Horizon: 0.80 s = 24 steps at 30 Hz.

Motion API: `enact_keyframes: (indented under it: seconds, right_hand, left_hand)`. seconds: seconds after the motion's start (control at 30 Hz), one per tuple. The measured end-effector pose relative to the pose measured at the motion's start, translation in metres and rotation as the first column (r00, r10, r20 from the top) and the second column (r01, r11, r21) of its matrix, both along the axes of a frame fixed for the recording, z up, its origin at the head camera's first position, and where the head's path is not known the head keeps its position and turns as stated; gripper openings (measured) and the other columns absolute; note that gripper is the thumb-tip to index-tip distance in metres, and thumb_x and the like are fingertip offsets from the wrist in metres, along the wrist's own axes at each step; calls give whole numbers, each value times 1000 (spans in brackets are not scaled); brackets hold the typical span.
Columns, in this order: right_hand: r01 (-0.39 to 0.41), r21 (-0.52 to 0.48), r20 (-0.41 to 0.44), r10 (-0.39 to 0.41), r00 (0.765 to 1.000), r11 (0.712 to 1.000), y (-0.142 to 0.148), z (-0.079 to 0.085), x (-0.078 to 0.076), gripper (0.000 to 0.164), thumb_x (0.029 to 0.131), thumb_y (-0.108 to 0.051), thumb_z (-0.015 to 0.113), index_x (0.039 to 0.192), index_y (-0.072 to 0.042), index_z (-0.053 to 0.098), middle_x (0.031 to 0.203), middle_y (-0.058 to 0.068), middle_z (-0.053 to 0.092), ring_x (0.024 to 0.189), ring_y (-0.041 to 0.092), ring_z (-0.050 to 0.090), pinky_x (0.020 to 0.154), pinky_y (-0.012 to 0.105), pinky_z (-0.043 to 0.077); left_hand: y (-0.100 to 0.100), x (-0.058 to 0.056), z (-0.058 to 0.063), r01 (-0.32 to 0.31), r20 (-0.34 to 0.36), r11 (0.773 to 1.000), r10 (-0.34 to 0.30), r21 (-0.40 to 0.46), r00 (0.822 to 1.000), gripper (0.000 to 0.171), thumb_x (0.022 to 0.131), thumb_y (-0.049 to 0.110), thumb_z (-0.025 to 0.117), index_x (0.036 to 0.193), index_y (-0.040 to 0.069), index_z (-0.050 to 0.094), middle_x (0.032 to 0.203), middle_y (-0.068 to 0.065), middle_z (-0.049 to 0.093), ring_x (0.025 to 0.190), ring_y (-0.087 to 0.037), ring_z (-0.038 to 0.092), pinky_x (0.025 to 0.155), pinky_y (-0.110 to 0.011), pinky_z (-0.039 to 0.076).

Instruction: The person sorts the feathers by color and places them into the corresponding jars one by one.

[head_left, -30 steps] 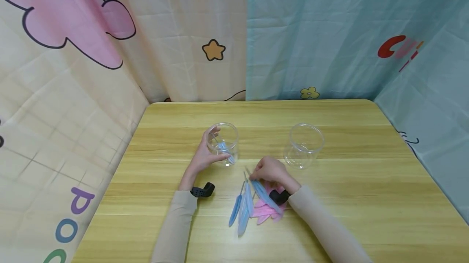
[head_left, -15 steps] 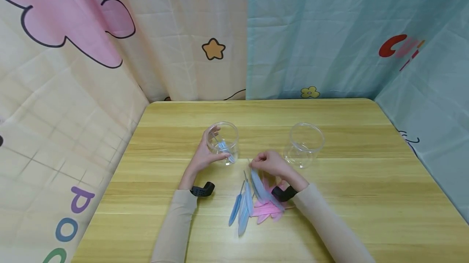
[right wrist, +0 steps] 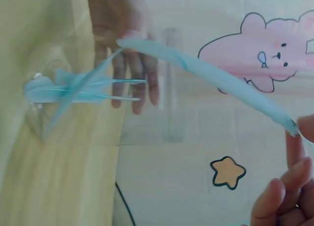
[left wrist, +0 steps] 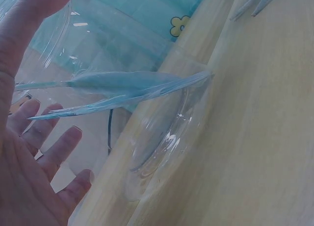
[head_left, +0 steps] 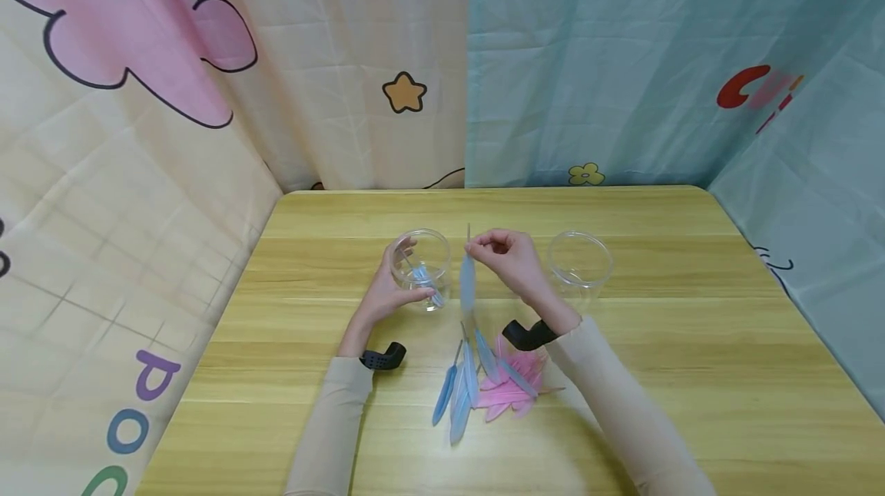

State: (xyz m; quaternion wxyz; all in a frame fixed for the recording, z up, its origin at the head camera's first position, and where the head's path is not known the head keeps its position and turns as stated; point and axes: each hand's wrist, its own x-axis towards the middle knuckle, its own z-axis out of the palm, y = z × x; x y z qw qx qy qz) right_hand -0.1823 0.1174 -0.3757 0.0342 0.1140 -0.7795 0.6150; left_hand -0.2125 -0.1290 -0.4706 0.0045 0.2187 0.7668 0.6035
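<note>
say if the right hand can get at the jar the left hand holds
Likely yes: the right hand, pinching a feather, is near the jar, whose top is open, and the left hand holds it from the other side.

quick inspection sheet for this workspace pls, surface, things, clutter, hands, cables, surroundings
Surface: wood-grain table.
Job's things: left jar, clear, upright, with jarred blue feathers; right jar, clear, upright, no feathers visible inside; loose blue feathers beside and across pink feathers on the table.
Clutter: nothing seen.
Left hand: holds the left jar around its side.
Right hand: pinches a held blue feather by its quill, vane hanging down.
Cables: nothing seen.
Surroundings: cream curtain and teal curtain, both printed.
</note>
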Motion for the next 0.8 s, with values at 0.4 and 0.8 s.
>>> enact_keyframes:
  seconds: [0.4,0.8]
  right_hand:
    - [100,-117,-341,-135,930,988,-32,22,-21,16,85,-14,72,90,1,71,70,4,53,67,18,46,62,28,35]
    - [66,167,-267,-19,964,984,-41,6,-21,20,85,-28,73,87,-8,75,70,-1,57,64,16,49,58,29,38]
  left_hand:
    - [4,-1,1,-15,-21,1000,15,-16,1000,99,70,20,86,147,22,23,147,-12,32,132,-26,30,106,-55,19]
    - [0,2,2,-27,2,1000,27,-15,1000,98,71,19,85,146,26,24,147,-7,33,132,-24,30,103,-58,24]
